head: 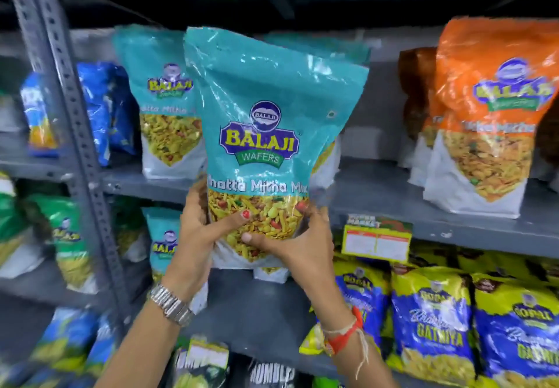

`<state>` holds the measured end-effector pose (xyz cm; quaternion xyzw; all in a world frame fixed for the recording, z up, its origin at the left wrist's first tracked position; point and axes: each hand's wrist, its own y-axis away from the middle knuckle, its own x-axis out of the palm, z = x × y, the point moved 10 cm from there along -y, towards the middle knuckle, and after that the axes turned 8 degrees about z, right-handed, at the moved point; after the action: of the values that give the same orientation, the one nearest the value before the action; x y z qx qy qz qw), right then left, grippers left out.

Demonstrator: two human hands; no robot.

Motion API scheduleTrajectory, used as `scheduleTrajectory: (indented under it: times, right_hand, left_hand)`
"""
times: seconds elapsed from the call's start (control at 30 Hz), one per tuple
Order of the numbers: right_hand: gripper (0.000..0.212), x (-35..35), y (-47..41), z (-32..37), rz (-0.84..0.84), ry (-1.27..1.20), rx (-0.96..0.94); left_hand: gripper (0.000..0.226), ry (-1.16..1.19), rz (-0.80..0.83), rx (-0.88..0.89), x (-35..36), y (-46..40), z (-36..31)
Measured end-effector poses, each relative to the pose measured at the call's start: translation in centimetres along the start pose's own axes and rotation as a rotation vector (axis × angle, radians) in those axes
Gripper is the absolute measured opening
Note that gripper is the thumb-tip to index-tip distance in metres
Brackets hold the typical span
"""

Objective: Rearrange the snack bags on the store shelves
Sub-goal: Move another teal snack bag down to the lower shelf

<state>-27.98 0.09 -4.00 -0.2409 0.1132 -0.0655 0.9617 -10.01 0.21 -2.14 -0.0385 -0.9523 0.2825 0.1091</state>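
Both hands (257, 236) clamp the teal bag (260, 133) low down, before the grey shelf (378, 203) — probably mid-placement — needing it stood upright beside its twin (163, 100).

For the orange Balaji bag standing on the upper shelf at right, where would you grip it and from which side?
Grip the orange bag by its two side edges at the fuller lower half, coming from the front. It stands upright facing out, the shelf bare to its left, so both sides look reachable.

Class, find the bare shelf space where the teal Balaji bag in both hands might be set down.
Bare grey upper shelf lies between the teal bags and the orange bags. The shelf below, right side, is crowded with blue-and-yellow Gopal bags.
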Motion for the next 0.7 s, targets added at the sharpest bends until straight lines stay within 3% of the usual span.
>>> scheduleTrajectory:
  times: [0.13,0.23,0.4,0.7]
  right_hand:
    - [0.076,4.4,2.0,-6.0,-0.031,-0.024,0.039]
    - [0.095,7.2,4.1,-11.4,-0.045,-0.025,0.105]
    - [0.086,10.2,6.9,-20.1,-0.093,0.011,0.265]
    - [0.089,10.7,5.3,-26.4,-0.134,0.194,0.371]
  left_hand:
    - [0.085,-0.119,0.053,-0.125,-4.6,1.8,5.0]
    - [0.084,-0.26,0.128,-0.239,-7.4,3.0,9.5]
    - [0.085,-0.432,0.271,-0.393,-9.4,4.8,17.7]
    - [0.102,-0.527,0.45,-0.618,-9.2,2.0,29.2]
